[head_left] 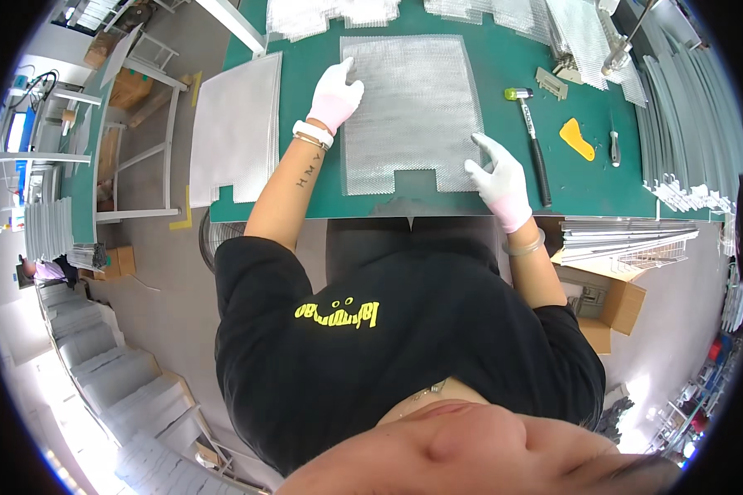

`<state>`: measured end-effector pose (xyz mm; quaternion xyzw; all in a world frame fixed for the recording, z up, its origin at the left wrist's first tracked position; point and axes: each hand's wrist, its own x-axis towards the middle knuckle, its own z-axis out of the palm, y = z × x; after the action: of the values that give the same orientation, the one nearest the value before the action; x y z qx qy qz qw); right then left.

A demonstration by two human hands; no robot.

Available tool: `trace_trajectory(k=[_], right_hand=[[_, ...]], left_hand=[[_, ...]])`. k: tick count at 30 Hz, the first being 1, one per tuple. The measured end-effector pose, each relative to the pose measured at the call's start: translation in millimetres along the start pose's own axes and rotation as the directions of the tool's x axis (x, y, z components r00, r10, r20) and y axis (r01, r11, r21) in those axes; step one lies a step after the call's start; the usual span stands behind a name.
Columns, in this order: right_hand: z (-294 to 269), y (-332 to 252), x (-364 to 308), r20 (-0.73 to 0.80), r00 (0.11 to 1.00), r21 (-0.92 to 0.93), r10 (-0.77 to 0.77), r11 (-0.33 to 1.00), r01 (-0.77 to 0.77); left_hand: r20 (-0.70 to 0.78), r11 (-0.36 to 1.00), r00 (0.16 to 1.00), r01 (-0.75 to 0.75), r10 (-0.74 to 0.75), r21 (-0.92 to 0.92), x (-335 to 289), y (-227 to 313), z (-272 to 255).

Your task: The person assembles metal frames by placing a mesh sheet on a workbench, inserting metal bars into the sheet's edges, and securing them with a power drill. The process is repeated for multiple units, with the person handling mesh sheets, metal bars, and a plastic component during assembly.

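Note:
A silvery mesh sheet [413, 107] with a rectangular notch in its near edge lies flat on the green table [309, 186] before me. My left hand [337, 95], in a white glove, rests at the sheet's left edge toward the far corner, fingers apart. At the near right corner is my right hand [499, 179], also gloved, with thumb and fingers spread against the sheet's edge. Neither hand grips anything that I can see. To the left lies a stack of pale notched sheets [238, 124].
Right of the mesh lie a hammer [534, 144] with a green-and-black head, a yellow scraper [577, 139], a screwdriver [614, 148] and metal brackets [551, 83]. More mesh pieces [334, 16] lie at the far edge. Long grey strips [689, 124] stand at the far right.

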<state>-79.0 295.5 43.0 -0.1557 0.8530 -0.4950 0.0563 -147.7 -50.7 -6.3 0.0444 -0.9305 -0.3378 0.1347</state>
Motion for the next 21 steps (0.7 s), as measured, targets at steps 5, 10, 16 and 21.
trace_trajectory(k=[5, 10, 16, 21], right_hand=[[-0.7, 4.7, 0.9, -0.015, 1.000, -0.039, -0.003, 0.999, 0.002], [-0.5, 9.1, 3.8, -0.012, 1.000, -0.089, 0.000, 0.996, -0.001], [11.8, 23.8, 2.6, -0.042, 0.990, -0.285, -0.135, 0.951, 0.118], [16.5, 25.6, -0.2, -0.054, 0.980, -0.388, -0.191, 0.909, 0.156]], left_hand=[[-0.022, 0.999, 0.999, -0.029, 0.029, 0.021, -2.0, -3.9, 3.4], [-0.008, 0.999, 0.999, -0.037, 0.037, 0.027, 1.0, -5.3, 5.3], [-0.050, 0.979, 0.989, -0.127, 0.136, 0.159, -0.5, -9.3, 14.7], [-0.084, 0.978, 0.985, -0.134, 0.149, 0.161, -6.6, -10.1, 18.0]])
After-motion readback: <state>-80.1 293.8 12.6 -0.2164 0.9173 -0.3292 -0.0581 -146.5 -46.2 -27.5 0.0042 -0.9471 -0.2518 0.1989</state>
